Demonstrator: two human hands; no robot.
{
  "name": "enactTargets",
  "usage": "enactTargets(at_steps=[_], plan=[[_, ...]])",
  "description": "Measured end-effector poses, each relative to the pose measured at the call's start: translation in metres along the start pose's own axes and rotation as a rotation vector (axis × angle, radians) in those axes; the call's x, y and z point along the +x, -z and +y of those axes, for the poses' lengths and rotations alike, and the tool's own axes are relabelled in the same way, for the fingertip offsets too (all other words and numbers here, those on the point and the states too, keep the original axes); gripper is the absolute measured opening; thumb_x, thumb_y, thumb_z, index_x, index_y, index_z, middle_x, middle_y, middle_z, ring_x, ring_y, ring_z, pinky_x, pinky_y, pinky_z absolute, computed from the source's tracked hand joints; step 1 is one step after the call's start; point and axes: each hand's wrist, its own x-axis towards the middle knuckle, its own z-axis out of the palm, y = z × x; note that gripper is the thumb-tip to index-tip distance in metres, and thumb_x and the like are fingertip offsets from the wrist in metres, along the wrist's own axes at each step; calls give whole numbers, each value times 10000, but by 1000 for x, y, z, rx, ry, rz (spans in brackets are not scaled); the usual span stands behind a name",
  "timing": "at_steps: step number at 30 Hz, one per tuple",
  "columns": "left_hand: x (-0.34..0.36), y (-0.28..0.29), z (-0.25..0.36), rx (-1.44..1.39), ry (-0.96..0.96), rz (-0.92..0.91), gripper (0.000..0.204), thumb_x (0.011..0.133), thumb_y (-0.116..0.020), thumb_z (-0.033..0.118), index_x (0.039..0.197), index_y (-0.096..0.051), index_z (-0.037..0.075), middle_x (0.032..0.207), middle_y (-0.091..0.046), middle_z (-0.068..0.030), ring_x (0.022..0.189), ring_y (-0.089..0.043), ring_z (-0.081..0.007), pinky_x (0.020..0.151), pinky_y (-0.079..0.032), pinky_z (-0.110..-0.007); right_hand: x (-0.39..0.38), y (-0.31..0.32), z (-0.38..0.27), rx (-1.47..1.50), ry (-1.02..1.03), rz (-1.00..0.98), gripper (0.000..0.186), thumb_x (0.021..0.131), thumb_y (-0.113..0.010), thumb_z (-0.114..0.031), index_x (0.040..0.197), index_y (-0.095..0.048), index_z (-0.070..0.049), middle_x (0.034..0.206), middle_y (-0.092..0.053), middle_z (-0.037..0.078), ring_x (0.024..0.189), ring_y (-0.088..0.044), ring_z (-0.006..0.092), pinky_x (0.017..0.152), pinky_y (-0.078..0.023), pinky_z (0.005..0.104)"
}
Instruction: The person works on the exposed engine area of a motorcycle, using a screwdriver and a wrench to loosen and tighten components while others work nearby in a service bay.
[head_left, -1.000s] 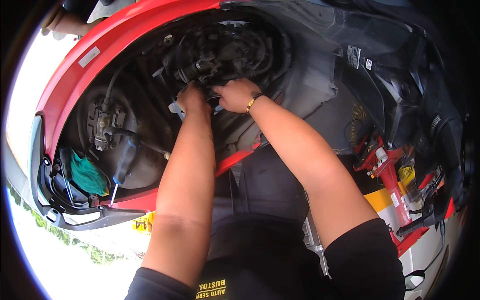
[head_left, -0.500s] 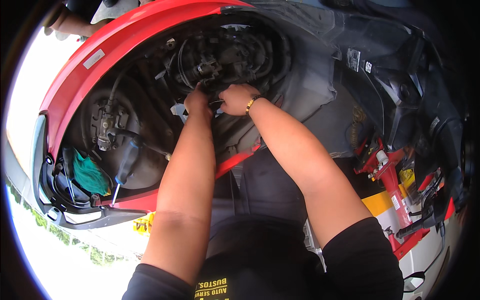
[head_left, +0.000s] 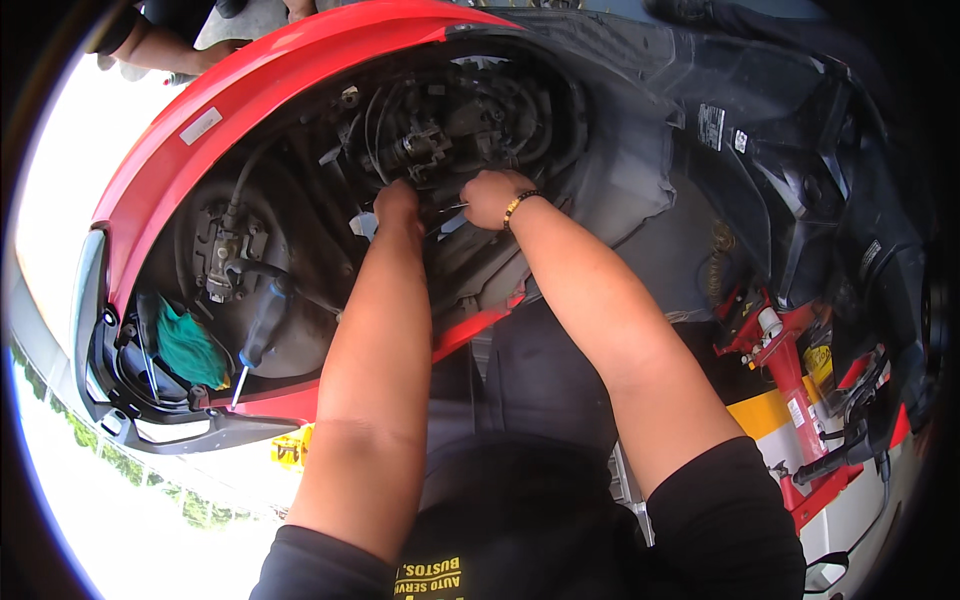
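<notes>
Both my hands reach into the dark cavity of a red scooter body (head_left: 230,85). My right hand (head_left: 492,198), with a beaded bracelet at the wrist, is closed round one end of a thin metal tool (head_left: 447,208). Its shaft points left toward my left hand; the tool's exact kind does not show. My left hand (head_left: 397,206) is curled just below a metal carburetor-like part (head_left: 425,145); its fingertips are hidden. Hoses and cables (head_left: 375,130) surround that part.
A screwdriver (head_left: 262,330) with a dark handle and a green cloth (head_left: 190,345) lie at the left end of the body. Dark plastic panels (head_left: 790,190) stand at the right, above a red stand or jack (head_left: 790,370). Another person's arm (head_left: 165,50) shows at the top left.
My right hand has shifted a little to the right, away from my left hand, and more of the tool's shaft shows between them. The whole view has moved slightly.
</notes>
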Motion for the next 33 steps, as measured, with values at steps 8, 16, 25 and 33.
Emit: enactTargets(at_steps=[8,16,25,33], plan=[[-48,-20,14,46,-44,78,350,852,-575,218,1157,-639,58,1047,-698,-151,943,-683,-288,725,-519,-379,0,3,16,7,-76,-59,346,859,-558,-292,1117,-717,-125,1195,-668,131,1125,-628,305,968,-501,418],[-27,-10,9,300,-59,91,373,870,-592,206,1210,-608,53,1123,-670,-167,1069,-643,-292,850,-500,-370,-6,14,5,12,-44,49,376,849,-537,-366,1046,-727,-108,1082,-692,157,1036,-653,325,933,-510,433],[-44,-19,-4,-255,36,-11,456,974,-571,250,1320,-476,-31,1202,-621,-190,1039,-641,-307,833,-522,-422,9,-9,7,178,-142,57,360,923,-457,-218,1202,-612,-51,1129,-668,200,1047,-646,349,928,-503,464],[-35,-26,-9,-380,-21,-26,302,968,-574,137,1207,-520,-40,1058,-646,-166,878,-670,-266,718,-551,-383,20,-8,-12,333,-112,40,283,846,-516,-71,1045,-696,17,1119,-657,255,1055,-644,392,892,-524,440]])
